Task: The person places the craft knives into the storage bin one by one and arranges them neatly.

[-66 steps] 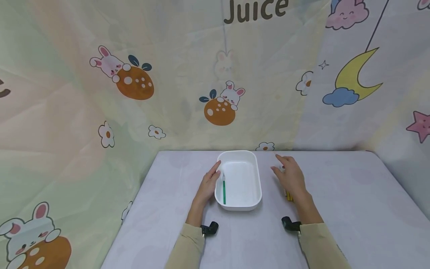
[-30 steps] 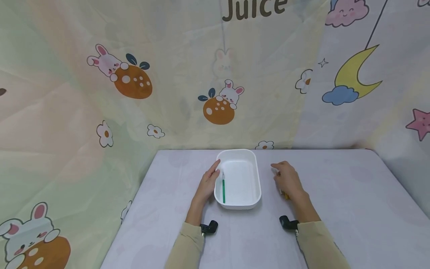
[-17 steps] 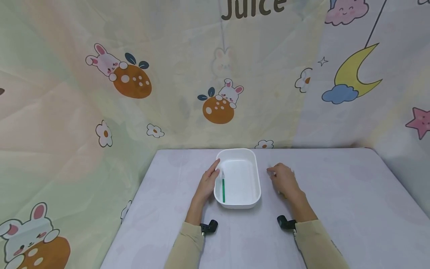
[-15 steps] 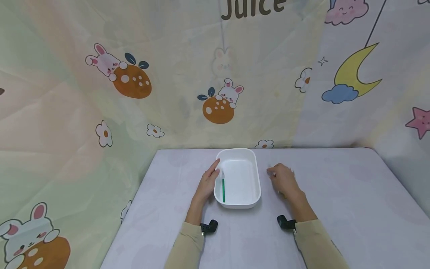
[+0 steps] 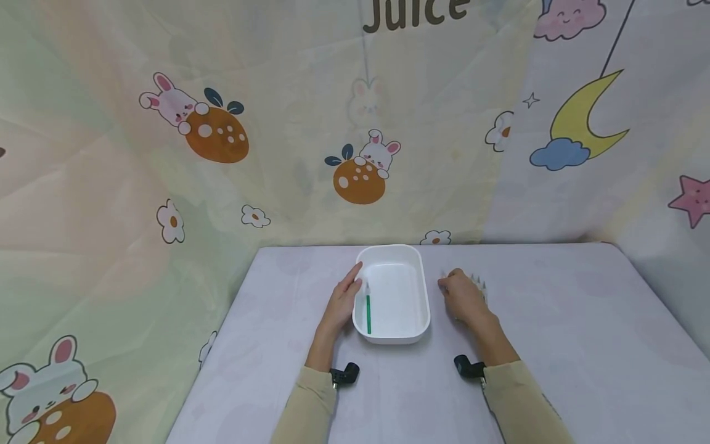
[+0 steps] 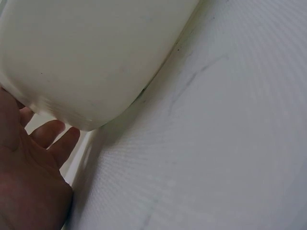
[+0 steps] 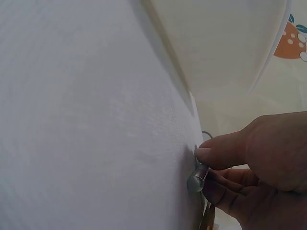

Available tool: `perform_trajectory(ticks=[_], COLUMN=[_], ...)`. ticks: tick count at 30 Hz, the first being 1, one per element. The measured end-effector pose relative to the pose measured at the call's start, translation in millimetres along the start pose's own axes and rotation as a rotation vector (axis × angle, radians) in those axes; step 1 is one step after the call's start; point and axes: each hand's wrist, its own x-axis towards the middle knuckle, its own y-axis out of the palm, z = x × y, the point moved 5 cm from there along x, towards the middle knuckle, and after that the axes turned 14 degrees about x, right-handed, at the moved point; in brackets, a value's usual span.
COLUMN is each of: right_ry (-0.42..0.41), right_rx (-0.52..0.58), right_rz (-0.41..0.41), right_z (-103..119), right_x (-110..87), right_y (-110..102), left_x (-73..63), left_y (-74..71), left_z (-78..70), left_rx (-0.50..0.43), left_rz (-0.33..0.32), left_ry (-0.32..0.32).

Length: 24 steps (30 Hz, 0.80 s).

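A white tray [image 5: 395, 336] stands on the table, with one green pen-like stick [image 5: 368, 313] with a pale, clear-looking tip lying along its left side. My left hand [image 5: 338, 308] rests against the tray's left rim, fingers fairly straight. In the left wrist view, its fingertips touch the tray wall [image 6: 96, 62]. To the right of the tray, my right hand [image 5: 466, 300] is low over the table. In the right wrist view, its thumb and fingers pinch a slim stick with a rounded silvery end [image 7: 196, 181]; most of it is hidden by the hand.
Several pale pointed tips [image 5: 478, 283] show just behind the right hand; their bodies are hidden. Orange-brown sticks [image 7: 207, 218] appear below the fingers in the right wrist view. A printed cloth [image 5: 299, 123] hangs behind the white-covered table [image 5: 582, 320].
My right hand has moved left and its spread thumb and fingers have come together on a stick. The yellow sticks seen near its wrist are now hidden. Left hand and tray stay put.
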Motion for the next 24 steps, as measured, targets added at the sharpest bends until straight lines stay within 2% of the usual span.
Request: perform_trajectory(ticks=[14,24], right_ry=[0.085,0.067], right_rx=[0.092,0.183], right_rz=[-0.032,-0.048], right_z=[-2.9,0.1], right_x=[1.5,3.8], right_y=[4.0,-1.3], left_x=[1.8,0.1], left_y=[0.3,-0.1], left_z=[0.1,0.5], left_rx=[0.001,-0.006], left_rz=[0.004,0.004], left_ry=[-0.013,-0.008])
